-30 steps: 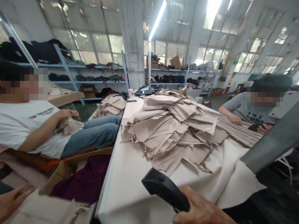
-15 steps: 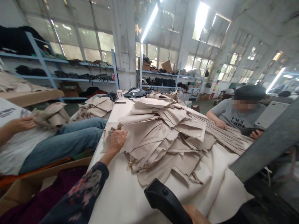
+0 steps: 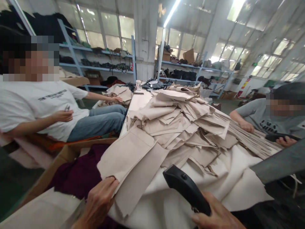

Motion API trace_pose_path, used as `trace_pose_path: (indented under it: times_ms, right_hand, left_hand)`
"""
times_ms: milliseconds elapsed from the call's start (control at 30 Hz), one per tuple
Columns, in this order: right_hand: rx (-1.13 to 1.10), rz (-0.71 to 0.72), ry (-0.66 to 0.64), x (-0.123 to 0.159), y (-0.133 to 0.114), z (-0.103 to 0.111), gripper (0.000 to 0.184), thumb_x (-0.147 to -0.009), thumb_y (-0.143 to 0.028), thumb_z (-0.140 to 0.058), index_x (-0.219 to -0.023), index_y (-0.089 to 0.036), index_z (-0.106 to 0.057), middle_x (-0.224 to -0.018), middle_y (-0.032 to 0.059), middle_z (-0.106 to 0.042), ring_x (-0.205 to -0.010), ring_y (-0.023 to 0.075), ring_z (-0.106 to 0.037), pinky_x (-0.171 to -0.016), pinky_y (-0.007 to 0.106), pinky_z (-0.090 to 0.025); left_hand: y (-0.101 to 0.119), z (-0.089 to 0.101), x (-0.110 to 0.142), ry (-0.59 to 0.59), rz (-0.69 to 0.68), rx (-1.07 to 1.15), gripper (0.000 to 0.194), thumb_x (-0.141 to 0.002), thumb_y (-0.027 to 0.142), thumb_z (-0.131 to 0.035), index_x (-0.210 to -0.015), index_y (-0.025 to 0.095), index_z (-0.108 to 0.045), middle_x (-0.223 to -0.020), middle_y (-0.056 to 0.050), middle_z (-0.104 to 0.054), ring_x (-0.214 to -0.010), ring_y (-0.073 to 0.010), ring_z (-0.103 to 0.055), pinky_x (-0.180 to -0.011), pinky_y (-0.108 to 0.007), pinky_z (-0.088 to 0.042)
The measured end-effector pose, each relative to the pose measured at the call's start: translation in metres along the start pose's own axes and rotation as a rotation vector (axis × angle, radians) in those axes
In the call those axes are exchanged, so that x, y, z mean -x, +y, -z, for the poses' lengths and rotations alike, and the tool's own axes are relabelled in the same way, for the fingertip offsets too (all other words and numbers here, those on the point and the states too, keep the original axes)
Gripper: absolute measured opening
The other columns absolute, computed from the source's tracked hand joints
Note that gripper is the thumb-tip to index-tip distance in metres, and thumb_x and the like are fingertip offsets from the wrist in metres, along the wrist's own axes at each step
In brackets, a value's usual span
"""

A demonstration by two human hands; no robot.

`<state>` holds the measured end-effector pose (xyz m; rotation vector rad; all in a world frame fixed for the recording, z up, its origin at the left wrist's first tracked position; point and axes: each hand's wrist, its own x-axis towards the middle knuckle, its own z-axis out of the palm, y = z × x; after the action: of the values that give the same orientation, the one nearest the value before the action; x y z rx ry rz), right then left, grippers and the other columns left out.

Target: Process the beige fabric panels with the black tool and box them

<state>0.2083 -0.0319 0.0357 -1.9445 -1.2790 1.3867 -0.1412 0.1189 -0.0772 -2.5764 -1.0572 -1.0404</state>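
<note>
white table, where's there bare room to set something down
White table: bare between the held fabric and the scanner, and beyond the right hand, though rumpled. A narrow strip is bare left of the pile, near the cup. Crowded: the middle, under the pile.

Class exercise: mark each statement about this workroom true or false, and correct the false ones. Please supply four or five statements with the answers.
1. The right hand grips a black handheld device. True.
2. The left hand is empty. False: it holds a beige cloth piece by its near end.
3. Purple cloth lies in the cardboard box. True.
4. The person in the white shirt is standing. False: that person is seated, with knees bent.
5. A pile of beige cloth lies on the table. True.
</note>
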Motion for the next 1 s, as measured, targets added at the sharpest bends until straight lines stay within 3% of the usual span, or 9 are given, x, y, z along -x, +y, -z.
trace_pose_path:
  times_ms: [100, 167, 300, 367, 467, 533, 667, 767, 1000]
  right_hand:
    - [-0.023, 0.013, -0.051, 0.003, -0.012, -0.003, 0.026, -0.071, -0.037, -0.060, -0.087, -0.016, -0.054, -0.053, -0.0025, -0.055, -0.044, 0.0130, -0.054, -0.045, 0.021, -0.041]
    - [-0.044, 0.051, -0.060, 0.004, -0.023, -0.002, 0.026, -0.070, -0.037, -0.060, -0.082, -0.017, -0.050, -0.050, -0.0039, -0.052, -0.041, 0.0105, -0.051, -0.042, 0.019, -0.037]
    - [-0.059, 0.123, -0.082, 0.001, -0.042, 0.004, 0.028, -0.072, -0.041, -0.059, -0.078, -0.017, -0.046, -0.049, -0.0044, -0.051, -0.038, 0.0078, -0.047, -0.039, 0.017, -0.034]
    - [-0.069, 0.129, -0.081, -0.002, -0.046, 0.003, 0.032, -0.071, -0.045, -0.060, -0.079, -0.018, -0.046, -0.050, -0.0049, -0.051, -0.038, 0.0078, -0.047, -0.039, 0.017, -0.035]
    - [-0.063, 0.108, -0.075, -0.007, -0.048, -0.003, 0.033, -0.070, -0.046, -0.062, -0.078, -0.018, -0.046, -0.050, -0.0044, -0.051, -0.039, 0.0085, -0.049, -0.039, 0.017, -0.037]
    - [-0.056, 0.074, -0.059, -0.010, -0.049, -0.006, 0.030, -0.071, -0.042, -0.062, -0.077, -0.018, -0.045, -0.049, -0.0043, -0.052, -0.039, 0.0084, -0.048, -0.040, 0.018, -0.039]
    - [0.000, 0.027, -0.017, -0.019, -0.058, -0.009, 0.023, -0.074, -0.036, -0.060, -0.074, -0.018, -0.047, -0.048, -0.0044, -0.052, -0.038, 0.0081, -0.048, -0.040, 0.018, -0.041]
    - [0.068, 0.070, -0.064, -0.035, -0.066, -0.013, 0.020, -0.078, -0.033, -0.057, -0.069, -0.016, -0.050, -0.046, -0.0035, -0.052, -0.037, 0.0077, -0.047, -0.037, 0.017, -0.039]
    - [0.076, 0.111, -0.170, -0.089, -0.088, -0.046, 0.015, -0.075, -0.028, -0.057, -0.070, -0.016, -0.051, -0.048, -0.0035, -0.054, -0.036, 0.0082, -0.049, -0.035, 0.018, -0.042]
  left_hand:
    - [0.018, 0.005, 0.014, -0.029, 0.036, -0.067, 0.029, -0.075, 0.002, -0.039, -0.079, 0.018, -0.062, -0.078, -0.008, -0.065, -0.075, -0.0210, -0.061, -0.068, -0.029, -0.045]
    - [0.028, 0.020, 0.010, -0.090, 0.083, -0.080, 0.024, -0.082, 0.010, -0.041, -0.075, 0.019, -0.062, -0.073, -0.006, -0.064, -0.070, -0.0214, -0.061, -0.065, -0.030, -0.044]
    - [0.025, 0.063, -0.025, -0.216, 0.309, 0.082, 0.037, -0.088, 0.042, -0.048, -0.059, 0.020, -0.053, -0.054, 0.002, -0.056, -0.051, -0.0146, -0.054, -0.053, -0.025, -0.041]
    - [0.016, 0.069, -0.051, -0.251, 0.417, 0.221, 0.038, -0.090, 0.044, -0.042, -0.065, 0.020, -0.057, -0.059, 0.002, -0.059, -0.054, -0.0133, -0.056, -0.054, -0.023, -0.043]
    - [0.013, 0.039, -0.082, -0.301, 0.395, 0.357, 0.037, -0.087, 0.045, -0.048, -0.109, 0.017, -0.062, -0.107, -0.008, -0.068, -0.093, -0.0195, -0.065, -0.083, -0.028, -0.050]
    - [0.025, 0.002, -0.086, -0.378, 0.286, 0.386, 0.038, -0.089, 0.036, -0.047, -0.117, 0.014, -0.059, -0.121, -0.012, -0.064, -0.110, -0.0215, -0.060, -0.094, -0.030, -0.047]
    - [0.067, -0.054, -0.064, -0.300, 0.214, 0.124, 0.044, -0.087, 0.017, -0.042, -0.127, 0.003, -0.052, -0.135, -0.021, -0.052, -0.127, -0.0291, -0.046, -0.104, -0.041, -0.041]
    - [0.083, -0.061, -0.051, -0.244, 0.216, -0.006, 0.042, -0.088, 0.012, -0.037, -0.125, 0.001, -0.054, -0.131, -0.020, -0.056, -0.125, -0.0305, -0.048, -0.103, -0.043, -0.043]
    - [0.074, -0.057, -0.049, -0.189, 0.183, 0.033, 0.040, -0.083, 0.005, -0.040, -0.118, 0.001, -0.059, -0.121, -0.020, -0.061, -0.123, -0.0301, -0.050, -0.100, -0.041, -0.048]
